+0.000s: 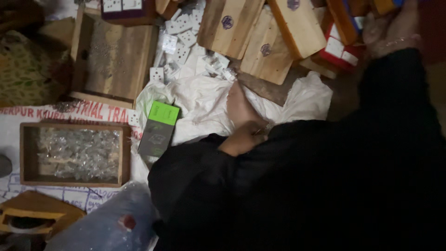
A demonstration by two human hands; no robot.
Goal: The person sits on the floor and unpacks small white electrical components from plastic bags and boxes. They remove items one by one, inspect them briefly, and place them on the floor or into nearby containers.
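My left hand (242, 122) lies on a crumpled white cloth (200, 104) in the middle, its fingers curled low by my black sleeve; whether it holds anything is hidden. My right hand (389, 27) reaches to the top right, a thin bracelet at the wrist. It presses against a pile of orange and red-and-white boxes (341, 46), and its fingertips are cut off by the frame edge. A small green and grey box (160, 128) lies just left of my left hand.
Wooden blocks with purple round stamps (267, 39) lie behind the cloth, beside several small white cards (181, 35). At the left are a wooden tray of clear packets (74, 153) and an upturned wooden box (111, 58). A plastic bag (109, 223) lies at the bottom.
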